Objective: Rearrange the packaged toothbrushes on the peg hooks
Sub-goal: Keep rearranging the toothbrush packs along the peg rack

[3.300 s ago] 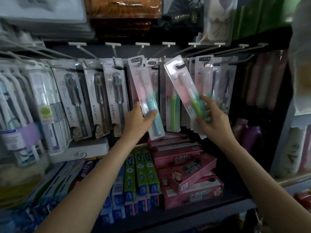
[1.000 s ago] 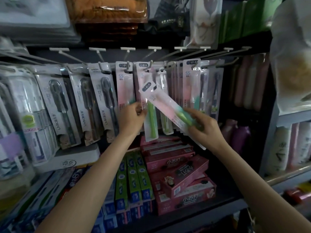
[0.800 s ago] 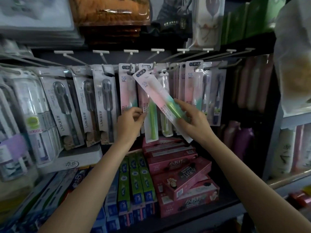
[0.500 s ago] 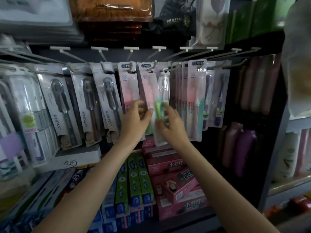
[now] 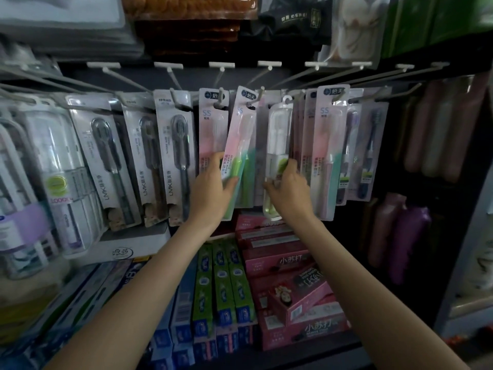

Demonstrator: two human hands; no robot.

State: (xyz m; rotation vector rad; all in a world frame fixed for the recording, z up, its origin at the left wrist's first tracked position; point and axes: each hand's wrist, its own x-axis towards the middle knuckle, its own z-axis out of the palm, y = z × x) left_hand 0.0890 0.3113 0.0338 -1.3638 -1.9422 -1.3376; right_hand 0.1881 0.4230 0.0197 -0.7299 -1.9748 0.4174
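A row of packaged toothbrushes hangs from white peg hooks point(image 5: 221, 76) across the middle of the shelf wall. My left hand point(image 5: 212, 190) grips the lower end of a pink-and-green toothbrush pack point(image 5: 237, 145), which hangs tilted on its hook. My right hand point(image 5: 286, 189) holds the bottom of a clear toothbrush case with a green brush point(image 5: 277, 145), hanging on the neighbouring hook. Another pink-and-green pack point(image 5: 326, 145) hangs just right of my right hand. A matching pack point(image 5: 212, 134) hangs behind my left hand.
Grey LMK toothbrush packs point(image 5: 176, 156) hang to the left. Purple and dark brushes point(image 5: 369, 145) hang at the right end. Below lie pink toothpaste boxes point(image 5: 288, 263) and green and blue ones point(image 5: 221, 284). Bottles point(image 5: 408, 236) stand at right.
My right hand carried the pink-and-green pack left onto the middle hook, then let it go and took the clear case. My left hand shifted from the leftmost pink pack to this one.
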